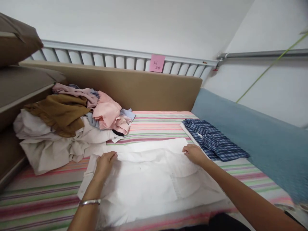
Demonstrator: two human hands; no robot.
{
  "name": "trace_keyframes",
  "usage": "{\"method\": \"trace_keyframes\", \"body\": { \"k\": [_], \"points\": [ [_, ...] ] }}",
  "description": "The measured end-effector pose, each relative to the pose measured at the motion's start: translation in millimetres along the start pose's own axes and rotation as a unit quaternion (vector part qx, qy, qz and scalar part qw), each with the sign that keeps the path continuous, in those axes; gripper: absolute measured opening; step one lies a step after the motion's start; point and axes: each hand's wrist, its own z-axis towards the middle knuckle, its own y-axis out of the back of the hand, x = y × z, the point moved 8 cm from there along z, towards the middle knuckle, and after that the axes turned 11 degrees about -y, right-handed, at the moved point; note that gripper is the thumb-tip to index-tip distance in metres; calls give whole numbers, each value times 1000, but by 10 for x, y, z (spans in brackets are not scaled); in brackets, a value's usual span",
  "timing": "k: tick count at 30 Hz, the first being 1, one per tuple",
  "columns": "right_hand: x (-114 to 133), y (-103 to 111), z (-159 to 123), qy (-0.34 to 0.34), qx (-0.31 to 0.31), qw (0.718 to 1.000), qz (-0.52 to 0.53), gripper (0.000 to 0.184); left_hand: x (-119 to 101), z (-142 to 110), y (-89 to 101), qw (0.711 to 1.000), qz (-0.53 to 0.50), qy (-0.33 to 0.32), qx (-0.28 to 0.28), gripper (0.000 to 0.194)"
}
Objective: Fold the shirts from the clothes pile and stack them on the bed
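Observation:
A white shirt (146, 179) lies spread across the striped sheet in front of me, partly folded over along its far side. My left hand (106, 160) pinches the fold near its left end, thumb and fingers together on the cloth. At the other end of that fold, my right hand (193, 153) grips the fabric with curled fingers. A strip of white cloth shows beyond the fold, between both hands. Beside my left wrist, a white flap with a small label (88, 173) sticks out.
A heap of loose clothes, with a brown garment (64, 110) and a pink shirt (108, 109), lies at the left. Folded blue checked clothing (214, 138) rests at the right by a blue panel (252, 138). A brown board (154, 91) and white railing (96, 59) bound the back.

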Motion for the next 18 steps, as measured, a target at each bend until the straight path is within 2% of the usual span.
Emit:
{"method": "trace_keyframes", "body": {
  "k": [3,5,9,12,14,16,18],
  "points": [
    [-41,166,-36,11,-17,1000,13,21,5,1,4,1000,-6,4,3,29],
    [-91,362,-133,26,-47,997,49,19,9,-3,13,1000,1,5,5,28],
    [-176,988,-544,57,-106,983,138,21,49,-24,5,999,15,29,12,29],
    [-180,1501,-861,58,-114,969,213,26,94,-31,-5,998,34,46,5,30],
    [-196,1714,-921,38,-115,957,265,26,129,-27,3,997,45,54,-15,32],
    [-237,1735,-798,11,-122,948,295,23,157,-18,13,997,45,57,-39,33],
    [-269,1535,-504,-15,-119,952,283,18,179,-10,21,995,43,64,-59,34]
  ]
}}
